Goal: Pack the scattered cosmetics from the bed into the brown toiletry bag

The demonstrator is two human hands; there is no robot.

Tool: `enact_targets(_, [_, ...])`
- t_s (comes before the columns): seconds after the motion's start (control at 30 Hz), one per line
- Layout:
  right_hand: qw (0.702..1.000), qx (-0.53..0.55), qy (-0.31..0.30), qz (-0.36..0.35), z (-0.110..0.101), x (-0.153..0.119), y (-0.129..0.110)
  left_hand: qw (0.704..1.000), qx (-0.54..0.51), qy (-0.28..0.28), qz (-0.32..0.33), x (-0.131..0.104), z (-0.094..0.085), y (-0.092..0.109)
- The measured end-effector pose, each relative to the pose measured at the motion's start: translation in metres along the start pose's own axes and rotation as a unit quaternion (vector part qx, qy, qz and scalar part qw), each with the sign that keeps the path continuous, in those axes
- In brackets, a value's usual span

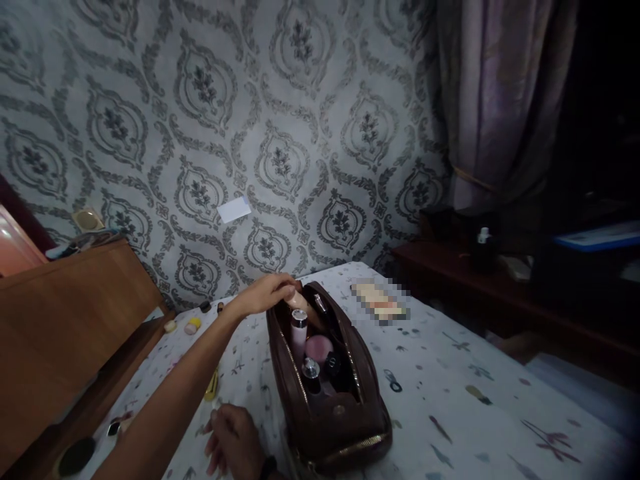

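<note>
On the white cloth (493, 443), a brown bag (345, 427) sits open. At its eleven o'clock, the left hand (267, 294) touches a beige tube (299, 300); I can't tell if its fingers grip. At eight o'clock, the right hand's (239, 432) fingers curl, grip unclear.

Grey scroll-patterned wallpaper (330, 73) is covering the wall, and a small white rectangle (234, 210) is showing against it. Over on the right, a purplish curtain (500, 100) is hanging near dark reddish furniture (435, 267), where a white-topped bottle (483, 235) is standing. On the left, a brown wooden panel (70, 307) is flanking the printed bed sheet (500, 407).
</note>
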State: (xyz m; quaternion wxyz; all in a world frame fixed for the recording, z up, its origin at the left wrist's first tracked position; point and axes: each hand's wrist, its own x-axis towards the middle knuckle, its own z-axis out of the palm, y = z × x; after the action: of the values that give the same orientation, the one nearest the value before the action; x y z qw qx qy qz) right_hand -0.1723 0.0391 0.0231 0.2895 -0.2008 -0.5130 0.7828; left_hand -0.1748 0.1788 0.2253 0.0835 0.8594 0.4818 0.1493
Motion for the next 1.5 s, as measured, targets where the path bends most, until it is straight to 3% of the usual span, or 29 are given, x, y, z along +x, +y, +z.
enact_targets(0.2, [1.0,0.005,-0.003,-0.006,-0.001,-0.002,-0.001,0.987,-0.025,0.152,-0.035,-0.024,0.004,0.001])
enact_targets(0.3, [1.0,0.013,0.008,0.0,-0.001,-0.006,-0.005,0.97,-0.052,0.229,-0.068,-0.055,0.013,-0.002])
enact_targets(0.4, [1.0,0.017,0.023,-0.007,-0.001,-0.009,-0.008,0.956,-0.05,0.264,-0.118,-0.098,0.035,-0.011])
enact_targets(0.53, [1.0,0.014,0.012,-0.018,-0.003,-0.007,-0.008,0.95,-0.024,0.253,-0.18,-0.162,0.076,-0.024])
enact_targets(0.63, [1.0,0.008,-0.002,-0.022,-0.005,-0.006,-0.007,0.943,0.049,0.243,-0.223,-0.202,0.098,-0.033])
enact_targets(0.77, [1.0,0.014,-0.005,-0.027,-0.006,-0.009,-0.009,0.912,0.155,0.222,-0.31,-0.24,0.1,-0.045])
enact_targets(0.93, [1.0,0.015,0.002,-0.013,-0.005,-0.011,-0.013,0.841,0.22,0.2,-0.451,-0.275,0.09,-0.06])
enact_targets(1.1, [1.0,0.011,-0.001,-0.014,-0.003,-0.014,-0.016,0.802,0.233,0.141,-0.531,-0.29,0.093,-0.063])
enact_targets(1.33, [1.0,0.003,0.005,-0.009,-0.003,-0.012,-0.014,0.796,0.243,0.104,-0.544,-0.286,0.099,-0.053])
enact_targets(1.5, [1.0,0.004,0.0,-0.012,-0.003,-0.011,-0.012,0.806,0.261,0.133,-0.514,-0.29,0.107,-0.049])
